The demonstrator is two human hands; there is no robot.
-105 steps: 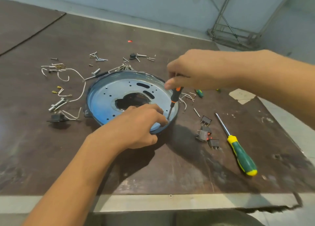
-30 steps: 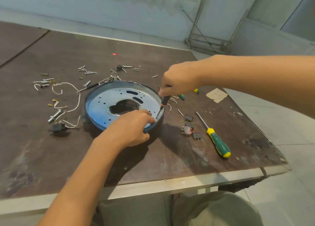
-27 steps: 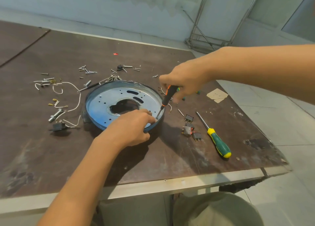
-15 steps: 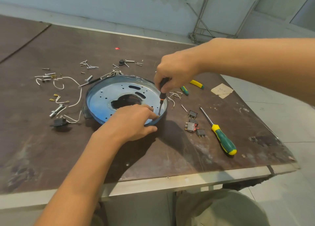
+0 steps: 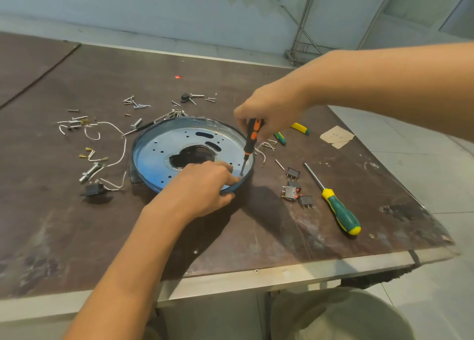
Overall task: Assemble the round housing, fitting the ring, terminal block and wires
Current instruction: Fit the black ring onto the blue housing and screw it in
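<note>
The round housing (image 5: 164, 154), a shallow metal dish covered in blue film with a dark central opening, lies flat on the table. My right hand (image 5: 272, 111) grips a small black and orange screwdriver (image 5: 250, 140) upright, with its tip down on the dish near the right rim. My left hand (image 5: 205, 185) rests on the dish's front edge, fingers curled over the rim beside the tip and thumb outside it. White wires (image 5: 120, 144) with terminals lie left of the housing, along with a black block (image 5: 93, 189).
Loose screws (image 5: 136, 103) and bolts are scattered behind and left of the housing. Small black switches (image 5: 295, 185) and a green and yellow screwdriver (image 5: 336, 206) lie to the right. The table's front edge (image 5: 256, 273) runs near my body.
My right hand has shifted its grip higher on the screwdriver handle, showing the orange part, with the tip at the same spot. The left hand has stayed on the rim.
</note>
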